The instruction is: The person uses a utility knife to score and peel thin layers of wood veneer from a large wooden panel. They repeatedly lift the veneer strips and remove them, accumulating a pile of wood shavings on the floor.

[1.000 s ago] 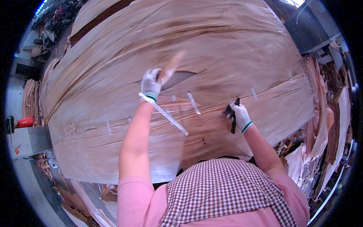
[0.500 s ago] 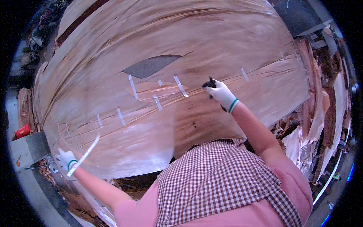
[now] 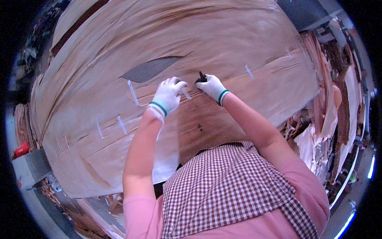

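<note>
A broad sheet of thin wood veneer (image 3: 230, 36) lies before me, with a lens-shaped hole (image 3: 153, 69) showing grey beneath. My left hand (image 3: 168, 95), in a white glove, hovers over the patched area below the hole, fingers loosely bent and apart. Beside its thumb is a short white tape strip (image 3: 186, 94). A narrow white strip (image 3: 160, 129) hangs along my left wrist; how it is attached is hidden. Close by on the right, my gloved right hand (image 3: 213, 87) is closed around a small black tool (image 3: 201, 78), its kind unclear.
More tape strips, such as one left of my hand (image 3: 132, 92) and one at the right (image 3: 249, 72), cross a long split in the veneer. Torn veneer scraps (image 3: 310, 147) are heaped at the right. A red object (image 3: 21, 149) sits on a grey block (image 3: 34, 165) at the left.
My left hand has swung from the far lower left up to the middle, beside the right hand. My right hand, still holding the black tool, has shifted slightly left. The view has moved a little.
</note>
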The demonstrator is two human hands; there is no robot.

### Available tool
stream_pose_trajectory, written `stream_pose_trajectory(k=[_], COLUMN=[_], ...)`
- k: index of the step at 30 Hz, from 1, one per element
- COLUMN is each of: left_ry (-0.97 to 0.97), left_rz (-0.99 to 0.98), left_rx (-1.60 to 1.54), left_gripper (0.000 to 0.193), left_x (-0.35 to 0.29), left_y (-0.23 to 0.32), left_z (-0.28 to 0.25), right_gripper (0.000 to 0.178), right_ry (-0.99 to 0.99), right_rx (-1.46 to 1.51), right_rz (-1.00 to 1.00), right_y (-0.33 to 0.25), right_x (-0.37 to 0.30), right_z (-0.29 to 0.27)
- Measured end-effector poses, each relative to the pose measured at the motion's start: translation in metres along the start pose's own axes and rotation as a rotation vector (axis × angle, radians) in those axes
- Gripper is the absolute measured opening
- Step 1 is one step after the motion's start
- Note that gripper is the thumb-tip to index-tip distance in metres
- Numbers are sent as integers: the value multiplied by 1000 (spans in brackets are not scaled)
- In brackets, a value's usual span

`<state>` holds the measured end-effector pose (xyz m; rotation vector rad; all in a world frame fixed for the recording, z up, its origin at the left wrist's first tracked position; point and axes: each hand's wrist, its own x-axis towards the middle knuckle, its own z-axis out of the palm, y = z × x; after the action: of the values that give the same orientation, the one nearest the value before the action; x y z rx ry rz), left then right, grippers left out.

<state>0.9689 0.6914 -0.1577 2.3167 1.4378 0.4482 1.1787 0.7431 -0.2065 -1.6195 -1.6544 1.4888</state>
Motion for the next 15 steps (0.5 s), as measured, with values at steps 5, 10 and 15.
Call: stream_pose_trajectory(k=[5,10,15], left_ry=[-344,-504,-539], left_rz=[-119,-143,-73], left_rx=[190,293,332], left_gripper=[35,22,18], left_x=[37,54,59], left_y=[4,7,6], left_z=[4,1,-1], right_gripper=[15,18,22], right_ry=[-65,-47,18], right_rx=[361,314,228], right_rz=[186,177,100], right_y=[-15,-10,4], right_x=[-3,1,6], right_z=[-12,-14,-6])
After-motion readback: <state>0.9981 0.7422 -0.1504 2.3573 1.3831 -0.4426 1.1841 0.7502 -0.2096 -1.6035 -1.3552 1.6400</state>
